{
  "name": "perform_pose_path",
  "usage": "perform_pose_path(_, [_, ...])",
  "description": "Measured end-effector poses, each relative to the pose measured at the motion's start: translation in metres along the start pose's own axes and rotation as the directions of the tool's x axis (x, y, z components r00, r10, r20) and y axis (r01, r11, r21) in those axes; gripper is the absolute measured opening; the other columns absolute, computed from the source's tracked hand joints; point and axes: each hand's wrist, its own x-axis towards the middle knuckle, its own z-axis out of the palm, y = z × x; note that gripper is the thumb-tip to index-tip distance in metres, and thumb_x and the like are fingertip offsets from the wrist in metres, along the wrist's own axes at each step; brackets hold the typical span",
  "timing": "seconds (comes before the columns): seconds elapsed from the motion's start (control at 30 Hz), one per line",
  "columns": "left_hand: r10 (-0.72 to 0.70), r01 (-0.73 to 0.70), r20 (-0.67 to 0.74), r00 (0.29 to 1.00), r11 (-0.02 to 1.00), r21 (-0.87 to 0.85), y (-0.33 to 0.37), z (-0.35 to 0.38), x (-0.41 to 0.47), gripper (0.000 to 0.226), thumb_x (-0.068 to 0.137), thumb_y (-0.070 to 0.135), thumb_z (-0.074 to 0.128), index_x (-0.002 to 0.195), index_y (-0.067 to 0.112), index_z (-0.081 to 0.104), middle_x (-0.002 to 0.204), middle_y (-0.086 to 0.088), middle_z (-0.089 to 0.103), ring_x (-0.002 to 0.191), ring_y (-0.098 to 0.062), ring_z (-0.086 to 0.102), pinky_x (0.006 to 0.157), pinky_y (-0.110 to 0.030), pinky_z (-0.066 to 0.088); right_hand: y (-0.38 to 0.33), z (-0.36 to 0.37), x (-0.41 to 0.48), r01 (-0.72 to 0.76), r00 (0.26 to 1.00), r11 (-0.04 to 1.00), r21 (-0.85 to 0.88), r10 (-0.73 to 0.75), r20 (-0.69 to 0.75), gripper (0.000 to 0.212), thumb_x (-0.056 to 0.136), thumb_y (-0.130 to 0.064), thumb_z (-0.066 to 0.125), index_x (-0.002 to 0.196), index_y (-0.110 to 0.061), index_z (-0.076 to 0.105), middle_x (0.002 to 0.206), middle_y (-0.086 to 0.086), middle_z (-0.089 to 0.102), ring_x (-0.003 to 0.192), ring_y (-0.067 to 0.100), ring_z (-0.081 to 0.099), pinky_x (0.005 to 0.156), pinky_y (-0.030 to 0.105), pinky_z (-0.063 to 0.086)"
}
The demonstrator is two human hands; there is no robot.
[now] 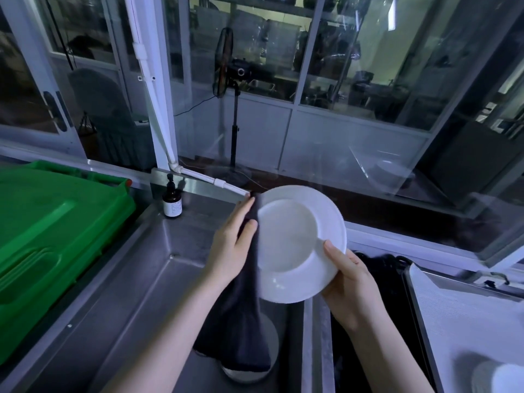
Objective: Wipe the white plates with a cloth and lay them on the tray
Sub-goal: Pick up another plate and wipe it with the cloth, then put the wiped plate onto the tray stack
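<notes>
**A:** Where was the white plate [300, 245]?

**B:** In the air over the steel sink [158, 279], tilted, its hollow facing the camera. The right hand [351, 282] pinched the lower right rim, with the thumb on the front and the fingers hidden behind the plate.

**A:** And the left hand [232, 245]?

**B:** At the plate's left edge, on the dark cloth [241, 321]. Its fingers [243, 205] lay straight and close together along the fold, and the thumb pinched the cloth from the near side. The cloth hung down into the basin.

**A:** Was there room around it?

**B:** The basin was open to the left of the cloth. A green plastic bin lid [56, 236] sat beyond the sink's left edge, and a brown pump bottle [172, 202] stood at the back corner, well apart from the hands. The glass partition [354, 137] rose close behind the plate.

**A:** And the tray [416, 307]?

**B:** To the right, on the surface past a dark compartment [377, 293] whose contents I could not make out. The frame cut the tray off, and a blurred white stack [502, 377] sat on it in the corner.

**A:** Was anything hidden?

**B:** A pale round dish [243, 375] lay in the basin, mostly covered by the cloth
</notes>
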Motion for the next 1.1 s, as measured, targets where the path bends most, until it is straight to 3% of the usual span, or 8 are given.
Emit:
perform_pose_path(0.1, [-0.05,0.036,-0.125,0.991,0.993,-0.114,-0.002,0.006,-0.025,0.045,0.099,0.023,0.042,0.141,0.039,0.042,0.149,0.024,0.041,0.143,0.001,0.031,0.118,-0.023,0.024,-0.003,0.002,0.005,0.019,0.999,0.999,0.034,-0.018,-0.033,0.044,0.087,-0.024,0.063,0.125,-0.002,0.065,0.127,0.018,0.067,0.118,0.033,0.064,0.099,0.043,0.053])
perform_pose_path(0.27, [0.22,-0.213,-0.088,0.971,0.973,0.088,0.006,0.024,-0.056,0.045,0.104,0.018,0.034,0.148,0.025,0.041,0.16,0.016,0.027,0.151,-0.013,0.018,0.121,-0.027,0.017,0.005,0.014,0.016,0.037,0.998,0.989,0.146,-0.03,-0.048,0.045,0.093,-0.028,0.058,0.131,-0.004,0.06,0.13,0.016,0.066,0.119,0.027,0.064,0.096,0.038,0.055])
perform_pose_path(0.47, [0.364,-0.356,0.009,0.931,0.904,0.236,0.014,0.024,-0.049,0.036,0.103,0.016,0.037,0.129,0.009,0.062,0.143,0.004,0.053,0.139,-0.016,0.044,0.115,-0.039,0.032,0.022,0.025,0.024,0.041,0.994,0.995,0.089,-0.031,-0.101,0.046,0.091,-0.026,0.06,0.132,-0.004,0.059,0.127,0.021,0.066,0.119,0.034,0.064,0.102,0.044,0.051])
perform_pose_path(0.67, [-0.12,0.116,-0.302,0.946,0.993,-0.031,0.003,-0.02,-0.022,0.027,0.102,0.014,0.044,0.117,0.017,0.066,0.107,0.008,0.071,0.1,-0.007,0.061,0.083,-0.002,0.037,0.036,0.028,0.024,0.13,0.974,0.955,-0.268,-0.173,-0.144,0.017,0.08,-0.026,0.073,0.086,-0.012,0.078,0.086,0.008,0.075,0.078,0.02,0.069,0.062,0.03,0.055])
perform_pose_path(0.77, [-0.334,0.316,-0.154,0.93,0.94,-0.129,-0.004,-0.043,-0.01,0.032,0.1,0.014,0.049,0.114,0.04,0.061,0.103,0.029,0.065,0.104,-0.007,0.059,0.089,-0.016,0.042,0.044,0.03,0.02,0.219,0.952,0.782,-0.584,-0.303,-0.05,0.03,0.085,-0.036,0.072,0.085,-0.006,0.07,0.075,0.004,0.063,0.073,0.016,0.057,0.062,0.035,0.045])
perform_pose_path(0.83, [-0.447,0.434,-0.02,0.894,0.879,-0.197,-0.005,-0.054,-0.006,0.038,0.096,0.017,0.055,0.112,0.051,0.06,0.096,0.012,0.068,0.099,-0.016,0.063,0.091,-0.031,0.05,0.053,0.035,0.017,0.289,0.93,0.6,-0.746,-0.361,0.069,0.019,0.089,-0.035,0.066,0.077,-0.021,0.067,0.064,-0.011,0.052,0.064,0.005,0.047,0.058,0.024,0.037])
perform_pose_path(0.97, [-0.502,0.518,0.135,0.854,0.806,-0.286,-0.004,-0.074,-0.009,0.051,0.09,0.015,0.057,0.112,0.061,0.06,0.079,0.006,0.071,0.079,-0.01,0.068,0.075,-0.02,0.054,0.079,0.047,0.012,0.381,0.872,0.233,-0.895,-0.414,0.263,0.023,0.093,-0.012,0.067,0.092,-0.034,0.075,0.054,-0.016,0.041,0.048,-0.001,0.036,0.048,0.008,0.027])
perform_pose_path(1.1, [-0.52,0.533,0.135,0.844,0.783,-0.321,-0.009,-0.085,-0.012,0.041,0.094,0.017,0.051,0.119,0.046,0.066,0.093,0.014,0.074,0.09,-0.003,0.069,0.083,-0.024,0.054,0.094,0.056,0.005,0.508,0.748,-0.146,-0.849,-0.413,0.519,0.04,0.082,0.004,0.071,0.12,-0.008,0.072,0.108,-0.012,0.074,0.095,-0.001,0.07,0.073,0.013,0.054])
